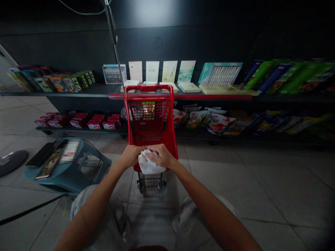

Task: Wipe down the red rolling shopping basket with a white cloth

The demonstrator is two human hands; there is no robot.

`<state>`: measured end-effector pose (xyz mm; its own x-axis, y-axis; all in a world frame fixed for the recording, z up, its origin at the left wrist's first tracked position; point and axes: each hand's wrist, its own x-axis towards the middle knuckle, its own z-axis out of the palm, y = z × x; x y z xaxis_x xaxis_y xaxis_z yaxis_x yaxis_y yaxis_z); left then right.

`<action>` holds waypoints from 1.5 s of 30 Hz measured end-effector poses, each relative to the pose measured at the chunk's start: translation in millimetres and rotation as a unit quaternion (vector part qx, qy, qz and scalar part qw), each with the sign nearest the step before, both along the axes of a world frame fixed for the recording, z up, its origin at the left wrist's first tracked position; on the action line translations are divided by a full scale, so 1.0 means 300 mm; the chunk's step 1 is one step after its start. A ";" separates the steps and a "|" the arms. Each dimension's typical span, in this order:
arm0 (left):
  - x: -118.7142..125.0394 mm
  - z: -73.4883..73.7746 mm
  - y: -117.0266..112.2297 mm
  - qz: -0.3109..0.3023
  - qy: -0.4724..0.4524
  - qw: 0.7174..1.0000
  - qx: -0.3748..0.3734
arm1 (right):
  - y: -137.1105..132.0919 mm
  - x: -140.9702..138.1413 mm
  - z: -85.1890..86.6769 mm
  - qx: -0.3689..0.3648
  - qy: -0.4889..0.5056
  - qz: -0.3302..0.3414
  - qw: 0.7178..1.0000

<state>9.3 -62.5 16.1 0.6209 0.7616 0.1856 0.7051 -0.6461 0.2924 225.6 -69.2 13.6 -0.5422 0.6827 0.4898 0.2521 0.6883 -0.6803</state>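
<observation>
A small red shopping cart point(171, 129) stands straight in front of me, its handle toward the shelf. Over its near edge hangs a crumpled white cloth point(151, 168). My right hand point(162, 156) is closed on the top of this cloth, thumb and fingers bent around a fold. From the other side, my left hand point(131, 156) grips the cloth's left part, its fingers curled and partly hidden. Both hands are close together at the near rim of the cart. The cart's basket shows mesh walls.
A shelf holds books point(170, 71), green and blue packs point(277, 75) and small boxes point(65, 83). Red boxes point(96, 121) and snack bags point(221, 122) lie below. A blue-grey stool point(86, 167) carrying flat items lies left. A metal pole point(113, 31) rises behind the cart.
</observation>
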 end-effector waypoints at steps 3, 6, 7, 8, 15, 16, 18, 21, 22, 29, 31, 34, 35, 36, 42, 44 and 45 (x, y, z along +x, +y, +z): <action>0.002 0.000 -0.006 0.002 -0.004 1.000 0.002 | -0.001 0.001 0.006 -0.009 0.003 -0.002 1.000; 0.004 -0.001 -0.012 0.019 -0.009 1.000 0.000 | -0.005 0.000 0.011 -0.024 -0.007 -0.009 1.000; 0.005 -0.002 -0.014 0.027 -0.010 1.000 0.000 | -0.006 -0.002 0.011 -0.028 -0.011 -0.012 0.999; 0.006 -0.002 -0.015 0.036 -0.012 0.999 -0.001 | -0.006 -0.004 0.011 -0.033 -0.016 -0.017 0.999; 0.028 -0.004 -0.027 0.119 -0.063 0.990 0.035 | 0.037 -0.019 -0.014 -0.113 -0.101 -0.165 0.975; 0.032 -0.005 -0.029 0.127 -0.073 0.988 0.039 | 0.044 -0.020 -0.020 -0.132 -0.130 -0.157 0.970; 0.042 -0.008 -0.034 0.137 -0.076 0.987 0.045 | 0.053 -0.025 -0.030 -0.169 -0.203 -0.091 0.960; 0.052 -0.012 -0.039 0.147 -0.045 0.987 0.056 | 0.056 -0.032 -0.028 -0.209 -0.306 0.025 0.929; 0.054 -0.013 -0.041 0.148 -0.035 0.987 0.060 | 0.056 -0.031 -0.022 -0.222 -0.331 0.045 0.916; 0.059 0.005 -0.050 0.148 -0.009 0.987 0.061 | 0.082 0.022 0.037 -0.221 -0.472 0.047 0.852; 0.057 0.008 -0.051 0.144 -0.009 0.988 0.061 | 0.090 0.026 0.036 -0.214 -0.517 0.022 0.828; 0.050 0.006 -0.052 0.135 -0.014 0.989 0.061 | 0.086 0.003 0.017 -0.198 -0.515 0.013 0.834; 0.046 0.005 -0.051 0.133 -0.016 0.989 0.061 | 0.081 -0.011 0.007 -0.191 -0.490 0.025 0.850; 0.041 0.003 -0.051 0.131 -0.019 0.989 0.061 | 0.074 -0.027 -0.003 -0.182 -0.453 0.038 0.872; 0.011 0.004 -0.043 0.124 -0.024 0.990 0.057 | 0.054 -0.091 -0.040 -0.163 -0.324 0.047 0.931; 0.006 0.005 -0.042 0.117 -0.015 0.991 0.056 | 0.062 -0.076 -0.027 -0.183 -0.395 0.049 0.899; 0.006 0.006 -0.043 0.114 -0.009 0.992 0.057 | 0.067 -0.064 -0.016 -0.193 -0.434 0.043 0.879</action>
<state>11.1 -75.3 17.9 0.4308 0.8555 0.2873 0.8323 -0.4997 0.2400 206.5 -49.0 8.7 -0.6552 0.6453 -0.3927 0.7495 0.4905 -0.4445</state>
